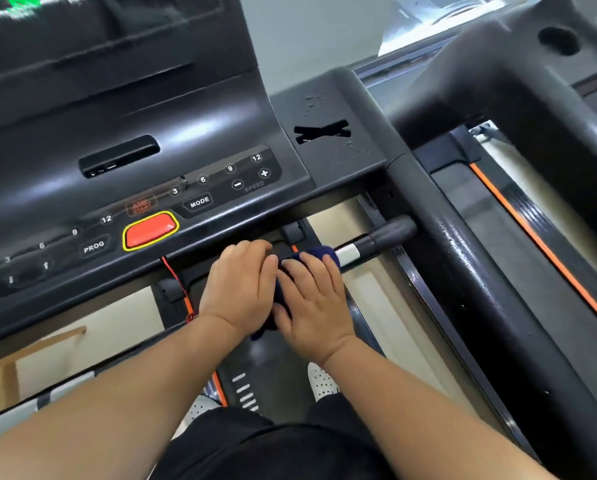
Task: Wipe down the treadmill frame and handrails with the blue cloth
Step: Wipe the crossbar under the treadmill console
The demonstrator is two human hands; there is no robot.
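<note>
The treadmill console [151, 133] fills the left of the view and the thick right handrail [463, 271] runs down the right. Between them a short grip bar [376, 240] juts inward below the console edge. The blue cloth [319, 253] is wrapped over that bar, just beside its silver band [348, 253]. The left hand [241, 285] and right hand [316, 303] sit side by side, both with fingers curled over the cloth, so neither is free.

The step looks like wiping this grip. It is probably best to keep the cloth wrapped right round the bar, twist while sliding outward over the silver band to the joint, and keep clear of the red safety key [149, 231] and its cord [175, 278]. The big handrail shows droplets or specks, so it likely needs a pass too.

Below the hands is the dark running deck [265, 368], with pale floor [376, 306] either side. A second machine with an orange stripe [532, 237] stands to the right, and a plain pale wall [307, 36] lies beyond
</note>
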